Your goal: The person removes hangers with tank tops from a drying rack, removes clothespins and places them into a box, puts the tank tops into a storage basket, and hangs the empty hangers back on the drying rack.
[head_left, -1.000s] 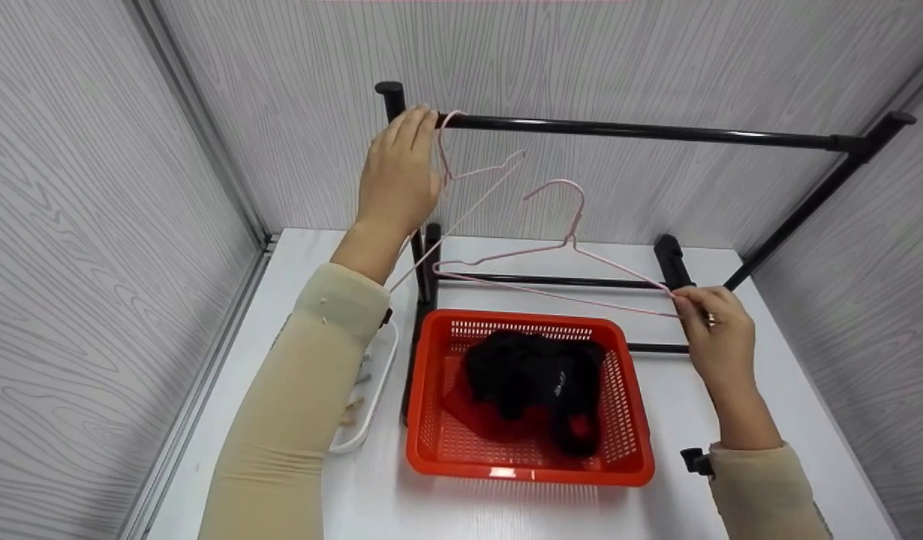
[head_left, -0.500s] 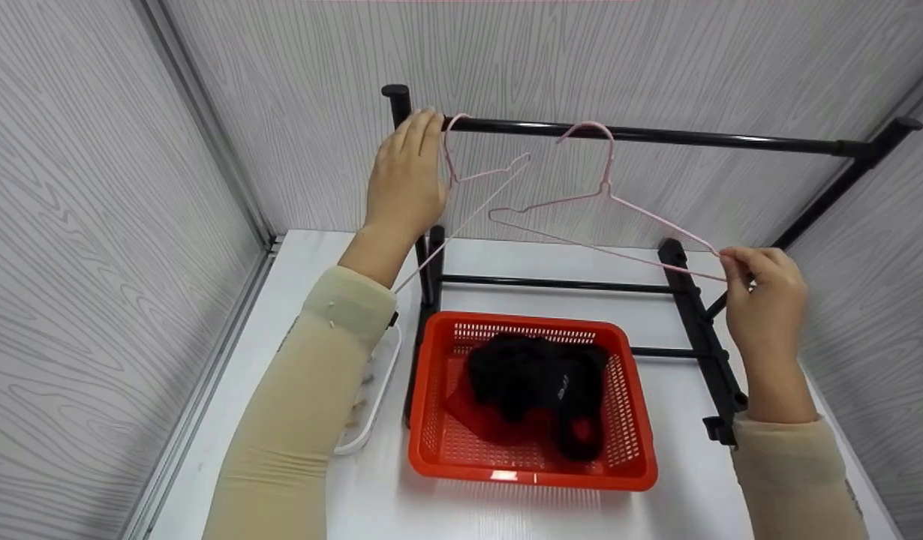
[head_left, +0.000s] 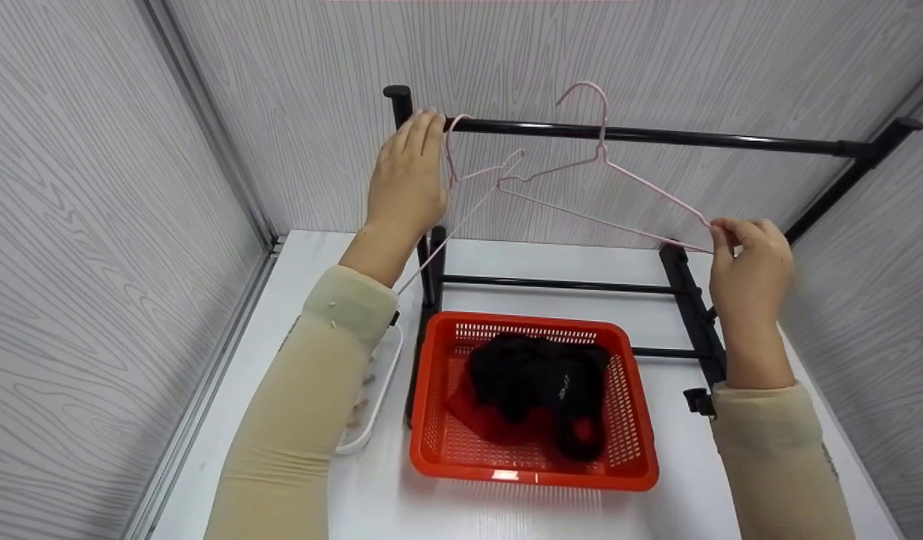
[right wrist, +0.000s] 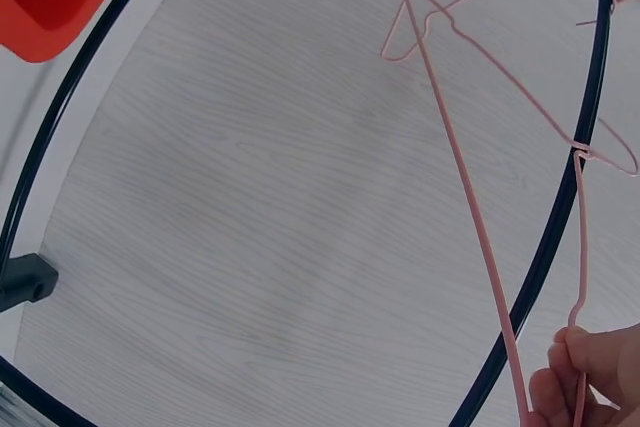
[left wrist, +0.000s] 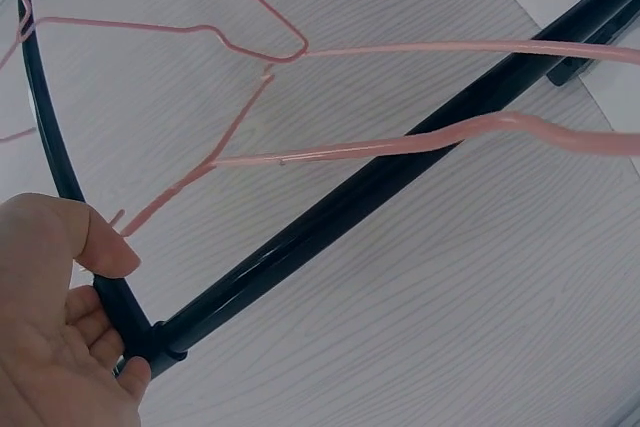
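Note:
At the left end of a black rack's top rail (head_left: 694, 138), my left hand (head_left: 405, 180) grips the bar; in the left wrist view its fingers curl round it and the thumb lies by a hanger's hook. That pink wire hanger (head_left: 452, 161) hangs on the rail just right of the hand, its lower wire running down behind the forearm. My right hand (head_left: 750, 274) pinches the right corner of a second pink hanger (head_left: 601, 154) between thumb and fingers. This hanger's hook stands above the rail, opening left, and its left corner overlaps the first hanger in the head view.
Below the rail stands a red plastic basket (head_left: 536, 478) holding dark, crumpled cloth (head_left: 536, 382) with some red. A white tray (head_left: 383, 397) with small pegs is partly behind the left forearm. The rack's lower bars (head_left: 559, 283) cross behind the basket; patterned walls enclose the table.
My right hand has raised the second hanger from below the rail until its hook is above it, moving right and then slightly back left. The left hand stays on the rail.

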`<state>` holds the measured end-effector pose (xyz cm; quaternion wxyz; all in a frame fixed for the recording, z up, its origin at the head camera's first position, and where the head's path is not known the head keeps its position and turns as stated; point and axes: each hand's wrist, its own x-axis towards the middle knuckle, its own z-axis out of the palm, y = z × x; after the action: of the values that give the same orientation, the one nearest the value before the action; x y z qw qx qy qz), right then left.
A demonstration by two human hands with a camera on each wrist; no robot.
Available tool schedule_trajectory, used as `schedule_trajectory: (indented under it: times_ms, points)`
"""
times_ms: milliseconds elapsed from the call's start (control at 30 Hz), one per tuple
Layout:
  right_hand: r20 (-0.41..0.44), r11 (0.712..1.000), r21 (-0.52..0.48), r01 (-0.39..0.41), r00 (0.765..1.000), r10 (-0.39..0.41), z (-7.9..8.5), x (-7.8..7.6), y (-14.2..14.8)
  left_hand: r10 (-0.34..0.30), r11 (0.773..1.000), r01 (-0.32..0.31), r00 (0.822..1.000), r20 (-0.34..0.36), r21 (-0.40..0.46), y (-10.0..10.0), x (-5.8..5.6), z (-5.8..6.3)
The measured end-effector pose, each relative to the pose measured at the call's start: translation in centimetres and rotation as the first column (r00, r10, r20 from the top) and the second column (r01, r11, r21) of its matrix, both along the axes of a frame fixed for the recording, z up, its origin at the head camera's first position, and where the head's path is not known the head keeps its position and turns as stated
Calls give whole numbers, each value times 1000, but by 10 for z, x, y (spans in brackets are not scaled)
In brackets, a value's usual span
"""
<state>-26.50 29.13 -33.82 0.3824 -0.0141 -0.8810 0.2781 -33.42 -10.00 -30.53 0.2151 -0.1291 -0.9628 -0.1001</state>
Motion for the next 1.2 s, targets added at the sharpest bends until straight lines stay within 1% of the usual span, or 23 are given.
schedule_trajectory:
  times_ms: [133,267,367,433,533,633,733,900,1100,1200]
  points:
    - [14,1000,-7,4,1000,-4,-1,-2,-9,-3,1000,3,1000,3,5,-1,1,0]
    - [-9,1000,6,-6,1000,6,-9,-6,-16,3,1000,-3,1000,-9,7,-2,1,-1]
    - [-12,999,28,-34,999,35,-23,-9,-22,11,1000,-10,1000,-13,10,-2,1,-2]
    - [10,997,43,-60,998,59,-35,-10,-27,14,1000,-13,1000,-6,11,-2,1,-2]
    - [43,994,59,-93,995,90,-52,-8,-34,13,1000,-13,1000,5,8,-2,2,-1]
    - [52,991,63,-114,992,111,-63,-5,-41,19,1000,-19,1000,7,3,-2,1,-1]
    - [54,989,67,-132,990,128,-68,-2,-47,30,1000,-30,1000,5,-1,-3,0,-2]
    - [73,986,72,-149,987,144,-74,3,-54,38,999,-38,999,22,-3,-2,0,-1]
    - [80,984,64,-165,984,160,-80,4,-60,40,999,-40,999,27,-10,1,0,2]
    - [82,982,62,-178,981,173,-82,4,-63,38,999,-38,999,21,-9,1,1,2]
